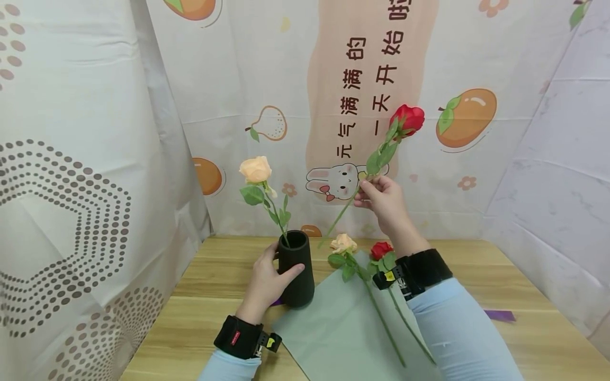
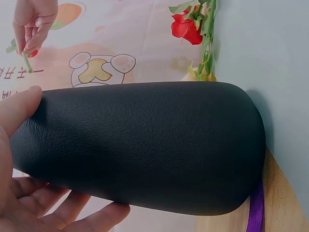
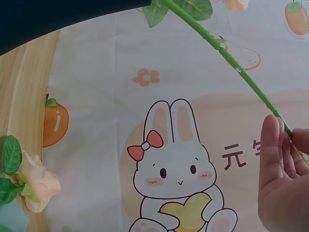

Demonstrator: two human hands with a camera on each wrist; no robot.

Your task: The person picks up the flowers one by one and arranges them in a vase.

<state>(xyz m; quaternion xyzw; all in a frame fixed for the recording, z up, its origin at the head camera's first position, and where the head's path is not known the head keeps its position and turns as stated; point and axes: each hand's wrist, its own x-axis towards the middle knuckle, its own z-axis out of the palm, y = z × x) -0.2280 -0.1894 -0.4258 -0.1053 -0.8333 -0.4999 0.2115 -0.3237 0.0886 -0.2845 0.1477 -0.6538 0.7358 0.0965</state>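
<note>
My left hand (image 1: 268, 283) grips a black vase (image 1: 296, 280) round its side, thumb across the front, and the vase stands upright at the paper's edge. One peach rose (image 1: 256, 170) leans to the left out of its mouth. Between thumb and fingers, my right hand (image 1: 381, 203) pinches the green stem (image 3: 241, 72) of a red rose (image 1: 409, 119). That rose is tilted, bloom up to the right, with its stem end hanging to the right of the vase mouth. In the left wrist view the black vase (image 2: 145, 145) fills the middle, with fingers along its lower side.
A second peach rose (image 1: 344, 244) and another red rose (image 1: 381, 251) lie on a grey-green paper sheet (image 1: 333, 323) on the wooden table (image 1: 190, 317). A purple ribbon (image 1: 500, 316) shows at the right, and a purple strip (image 2: 257, 208) by the vase base. A printed curtain (image 1: 229, 63) hangs behind.
</note>
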